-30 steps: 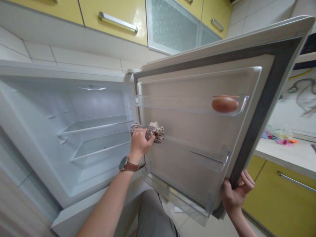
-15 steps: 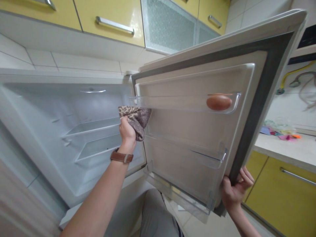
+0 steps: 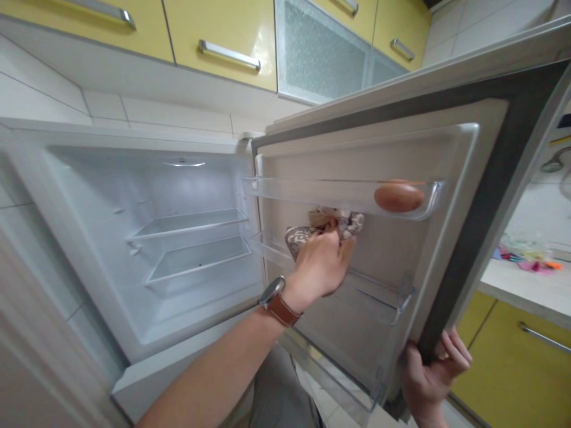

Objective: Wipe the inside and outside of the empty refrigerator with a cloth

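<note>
My left hand (image 3: 322,261), with a watch (image 3: 279,300) on its wrist, is closed on a bunched patterned cloth (image 3: 350,223). The cloth is at the inner face of the fridge door (image 3: 383,255), just below the top door shelf (image 3: 312,190); whether it presses on the surface I cannot tell. Low on the door's outer edge, my right hand (image 3: 432,371) grips the fridge door, thumb on the inner side by the grey seal (image 3: 484,208). An orange-brown rounded object (image 3: 399,196) sits at the right end of the top door shelf.
The fridge compartment (image 3: 196,303) stands open at left with glass shelves (image 3: 200,258). Yellow cabinets (image 3: 223,30) hang overhead. At right, a counter (image 3: 526,291) carries colourful small items (image 3: 535,264). My knee (image 3: 281,386) is below the door.
My left hand has carried the cloth rightward from beside the hinge side to the middle of the door. My right hand keeps its hold on the door edge. The view has shifted slightly.
</note>
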Motion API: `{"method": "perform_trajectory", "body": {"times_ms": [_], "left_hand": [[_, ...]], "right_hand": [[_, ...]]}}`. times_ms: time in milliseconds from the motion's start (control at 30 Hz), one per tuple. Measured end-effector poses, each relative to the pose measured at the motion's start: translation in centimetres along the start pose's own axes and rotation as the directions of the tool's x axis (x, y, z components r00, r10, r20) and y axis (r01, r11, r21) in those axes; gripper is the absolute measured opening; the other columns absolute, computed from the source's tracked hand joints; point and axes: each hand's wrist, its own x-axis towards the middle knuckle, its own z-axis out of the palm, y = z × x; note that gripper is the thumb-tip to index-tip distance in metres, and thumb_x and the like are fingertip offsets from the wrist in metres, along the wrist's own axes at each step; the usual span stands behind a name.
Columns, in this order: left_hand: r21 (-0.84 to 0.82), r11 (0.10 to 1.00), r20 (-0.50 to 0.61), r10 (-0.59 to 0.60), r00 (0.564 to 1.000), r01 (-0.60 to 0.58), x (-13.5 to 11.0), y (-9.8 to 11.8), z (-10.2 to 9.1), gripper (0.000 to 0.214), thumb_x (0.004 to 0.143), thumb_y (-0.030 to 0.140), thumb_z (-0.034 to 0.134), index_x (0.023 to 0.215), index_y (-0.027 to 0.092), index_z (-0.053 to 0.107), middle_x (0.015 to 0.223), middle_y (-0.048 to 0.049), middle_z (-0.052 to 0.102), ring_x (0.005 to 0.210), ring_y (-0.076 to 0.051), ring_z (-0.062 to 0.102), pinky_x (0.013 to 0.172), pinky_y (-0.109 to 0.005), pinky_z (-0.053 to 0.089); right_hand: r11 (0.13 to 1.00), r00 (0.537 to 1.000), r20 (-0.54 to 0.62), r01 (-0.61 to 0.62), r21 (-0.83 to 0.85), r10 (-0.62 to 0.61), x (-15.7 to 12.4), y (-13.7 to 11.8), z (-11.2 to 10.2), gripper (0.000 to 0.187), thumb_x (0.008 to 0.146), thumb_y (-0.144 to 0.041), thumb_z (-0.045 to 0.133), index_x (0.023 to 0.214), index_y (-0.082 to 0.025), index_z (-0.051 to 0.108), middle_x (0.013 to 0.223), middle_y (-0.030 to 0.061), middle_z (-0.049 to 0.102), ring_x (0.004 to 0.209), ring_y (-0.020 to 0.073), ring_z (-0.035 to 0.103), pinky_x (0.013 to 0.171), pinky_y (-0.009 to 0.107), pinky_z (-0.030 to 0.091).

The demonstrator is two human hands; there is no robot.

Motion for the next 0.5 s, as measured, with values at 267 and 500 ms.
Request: {"method": "perform_trajectory", "body": {"times_ms": [267,500], "left_hand": [[-0.019,0.908,0.139,0.417,0.898,-0.419,-0.4,3.3,1.4,0.056,0.109,0.044,0.043,0.160,0.019,0.047,0.168,-0.0101,0.044,0.158,-0.025,0.037,0.132,-0.043,0.029],[-0.050,0.985,0.048,0.167,0.985,-0.164,1.3,-3.9,0.8,0.059,0.108,0.041,0.040,0.164,0.020,0.042,0.171,-0.0094,0.039,0.160,-0.025,0.033,0.130,-0.042,0.032]], "right_hand": [[1.000,1.000,-0.013,-0.025,0.001,0.025,0.6,0.4,0.4,0.059,0.072,-0.026,0.078,0.124,-0.022,0.051,0.140,0.0147,0.048,0.139,0.0400,0.047,0.117,0.073,0.031],[0.999,0.999,0.021,-0.038,0.023,0.037,1.2,1.1,0.5,0.056,0.070,-0.030,0.077,0.119,-0.022,0.050,0.137,0.0122,0.046,0.140,0.0390,0.045,0.119,0.072,0.028]]}}
